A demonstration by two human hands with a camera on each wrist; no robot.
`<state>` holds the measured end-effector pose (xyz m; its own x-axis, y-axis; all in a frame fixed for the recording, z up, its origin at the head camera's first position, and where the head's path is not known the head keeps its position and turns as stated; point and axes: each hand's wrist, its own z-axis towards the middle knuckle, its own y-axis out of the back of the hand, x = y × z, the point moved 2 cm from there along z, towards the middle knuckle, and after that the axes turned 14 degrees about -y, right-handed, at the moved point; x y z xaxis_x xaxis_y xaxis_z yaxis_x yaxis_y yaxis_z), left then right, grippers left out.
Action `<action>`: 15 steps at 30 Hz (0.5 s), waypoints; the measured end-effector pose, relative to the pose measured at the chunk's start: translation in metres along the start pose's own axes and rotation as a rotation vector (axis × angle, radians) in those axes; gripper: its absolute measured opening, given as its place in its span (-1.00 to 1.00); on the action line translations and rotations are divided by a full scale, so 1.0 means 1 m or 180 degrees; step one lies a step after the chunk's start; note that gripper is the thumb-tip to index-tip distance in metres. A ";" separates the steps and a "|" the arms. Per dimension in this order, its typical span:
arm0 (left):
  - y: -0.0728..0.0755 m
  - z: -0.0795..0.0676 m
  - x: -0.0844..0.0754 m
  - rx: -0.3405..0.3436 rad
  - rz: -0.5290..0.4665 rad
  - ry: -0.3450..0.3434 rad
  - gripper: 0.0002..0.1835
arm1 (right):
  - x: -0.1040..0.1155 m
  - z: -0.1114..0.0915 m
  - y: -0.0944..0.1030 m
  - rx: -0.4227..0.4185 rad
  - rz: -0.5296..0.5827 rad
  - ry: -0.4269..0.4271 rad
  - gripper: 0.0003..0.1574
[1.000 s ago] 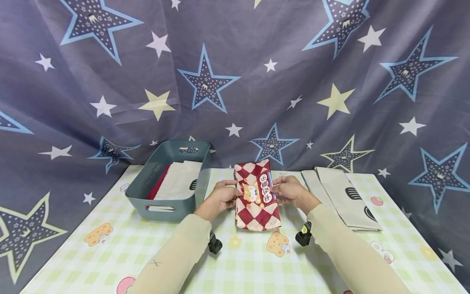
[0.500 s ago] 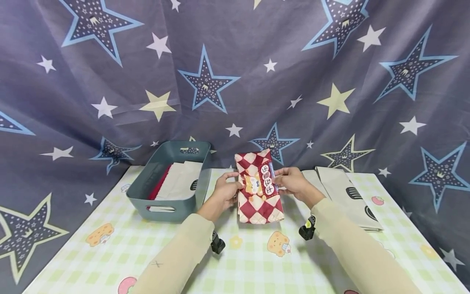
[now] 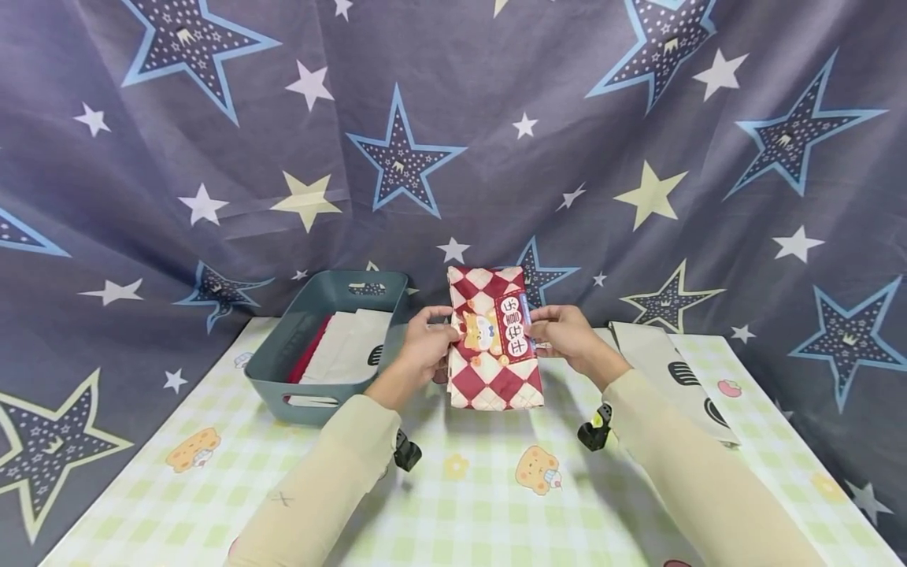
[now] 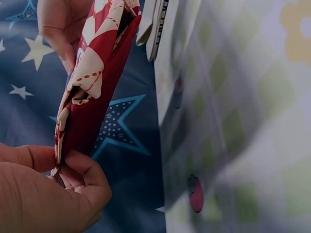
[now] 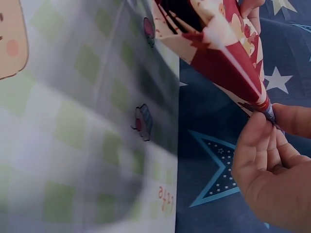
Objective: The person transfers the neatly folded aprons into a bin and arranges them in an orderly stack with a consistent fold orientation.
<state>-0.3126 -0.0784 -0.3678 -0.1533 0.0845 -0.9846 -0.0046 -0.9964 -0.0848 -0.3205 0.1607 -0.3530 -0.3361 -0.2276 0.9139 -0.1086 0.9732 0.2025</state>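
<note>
A folded red-and-cream checkered cloth (image 3: 489,382), printed with a cartoon dog and white lettering, is held up over the table in the head view. My left hand (image 3: 423,346) pinches its left edge, thumb on the front. The right hand (image 3: 574,340) pinches the opposite edge, beside the blue strip. Seen from the left wrist, the left hand (image 4: 58,194) has thumb and curled fingers on the edge of the cloth (image 4: 92,111), whose folded layers gape a little. From the right wrist, the right hand (image 5: 272,170) grips a corner of the cloth (image 5: 228,73).
A blue-grey plastic basket (image 3: 354,402) stands at the back left, holding a beige cloth (image 3: 343,346) and a red cloth (image 3: 308,354). A folded beige cloth (image 3: 659,362) with black prints lies at the right. A star-patterned curtain (image 3: 453,71) hangs behind the checkered table (image 3: 460,512).
Both hands have raised the checkered cloth upward, away from the tabletop, keeping their hold on its two sides. The basket and the beige cloth at the right have stayed put.
</note>
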 end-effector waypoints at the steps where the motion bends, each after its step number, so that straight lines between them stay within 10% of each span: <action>1: 0.001 0.001 -0.003 0.0007 -0.0004 -0.0011 -0.47 | 0.002 -0.001 0.000 0.0006 -0.0001 0.0013 -0.59; 15: 0.016 0.009 -0.027 -0.0007 0.0121 0.0002 -0.48 | 0.026 -0.011 -0.008 0.0158 0.0124 0.0039 -0.60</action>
<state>-0.3170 -0.0967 -0.3413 -0.1528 0.0467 -0.9872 0.0032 -0.9989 -0.0477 -0.3178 0.1472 -0.3271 -0.3296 -0.1890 0.9250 -0.1422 0.9785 0.1493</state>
